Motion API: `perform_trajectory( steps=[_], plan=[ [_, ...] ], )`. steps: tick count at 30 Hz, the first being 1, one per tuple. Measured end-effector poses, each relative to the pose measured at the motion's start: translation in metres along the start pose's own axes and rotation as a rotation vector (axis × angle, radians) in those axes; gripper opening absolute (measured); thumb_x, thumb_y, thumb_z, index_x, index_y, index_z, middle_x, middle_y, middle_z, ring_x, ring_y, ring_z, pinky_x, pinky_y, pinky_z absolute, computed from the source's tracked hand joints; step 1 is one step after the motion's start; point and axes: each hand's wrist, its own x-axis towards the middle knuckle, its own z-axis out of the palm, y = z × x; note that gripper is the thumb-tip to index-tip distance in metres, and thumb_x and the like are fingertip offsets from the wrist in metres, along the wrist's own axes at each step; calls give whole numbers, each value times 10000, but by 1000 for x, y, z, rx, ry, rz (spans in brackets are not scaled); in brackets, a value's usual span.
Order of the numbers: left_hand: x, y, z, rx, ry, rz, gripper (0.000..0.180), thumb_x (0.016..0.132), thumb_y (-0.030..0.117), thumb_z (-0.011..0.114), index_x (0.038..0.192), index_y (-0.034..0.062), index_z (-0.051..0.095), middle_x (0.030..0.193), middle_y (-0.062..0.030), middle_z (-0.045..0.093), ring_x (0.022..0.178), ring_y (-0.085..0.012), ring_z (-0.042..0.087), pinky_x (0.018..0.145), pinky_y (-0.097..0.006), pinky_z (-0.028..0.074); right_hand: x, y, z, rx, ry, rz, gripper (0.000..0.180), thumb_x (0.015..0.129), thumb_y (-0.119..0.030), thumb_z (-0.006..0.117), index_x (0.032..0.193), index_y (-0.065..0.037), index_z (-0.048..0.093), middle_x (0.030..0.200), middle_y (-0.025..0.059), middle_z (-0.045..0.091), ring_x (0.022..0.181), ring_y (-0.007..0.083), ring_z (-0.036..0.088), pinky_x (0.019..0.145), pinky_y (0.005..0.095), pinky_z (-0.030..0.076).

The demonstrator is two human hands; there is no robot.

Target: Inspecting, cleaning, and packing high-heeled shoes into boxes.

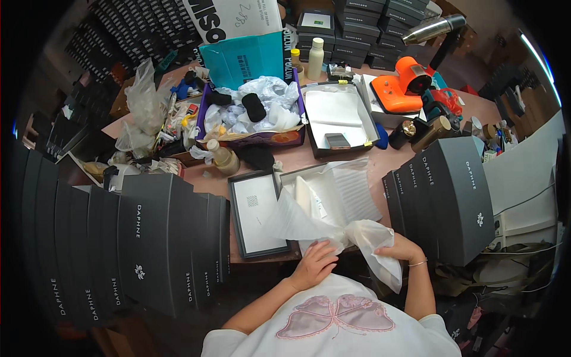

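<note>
You seem to be partway through handling the wrapping at the open box (332,196), with thin white paper (294,221) spread across its near side. A cream-coloured item (303,195) lies inside the box, toward its left wall. The next move probably calls for a light touch, since the paper looks easy to tear, and for both hands working together. Your right hand (403,247), at the box's near right, is closed around a white wrapped bundle (385,269); its contents are hidden. Your left hand (315,264), at the box's near edge, has bent fingers against the paper; you can't tell whether they pinch it.
</note>
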Motion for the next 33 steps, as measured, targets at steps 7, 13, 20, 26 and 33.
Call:
perform_trajectory(
  steps=[7,13,20,26,33],
  plan=[
    [-60,-50,-22,109,11,-471,410,875,126,573,1246,-34,503,1286,-260,502,1166,-426,488,1025,-453,373,-36,32,-9,69,193,-40,682,722,-238,764,1313,-7,511,1178,142,638,1045,207,608,925,317,466],
    [34,-1,6,-589,449,-728,562,933,167,545,1376,-117,347,1405,-263,410,1305,-328,407,1102,-407,290,18,18,-3,-363,659,-74,882,716,-251,790,1447,-80,327,1229,252,581,1138,409,576,955,407,470],
    [-20,-48,-36,-959,782,-1097,287,965,184,544,1102,-66,574,1080,-135,640,992,-223,639,852,-356,524,100,7,17,-851,727,-202,876,710,-228,803,1431,-58,335,1351,232,459,1224,436,465,1018,541,371],
    [-55,-82,-61,-833,866,-1096,288,971,264,562,1065,-6,601,959,-66,632,801,-161,609,717,-321,507,146,-21,133,-782,236,-395,597,780,-246,721,1271,0,485,1171,196,580,1102,352,538,946,496,417],
    [-49,-64,-115,-603,966,-1118,263,953,267,564,928,23,657,841,-29,642,756,-126,607,697,-281,484,168,26,139,-661,322,-392,382,825,-229,649,1133,-25,551,952,141,645,923,340,615,730,463,500]
  ],
)
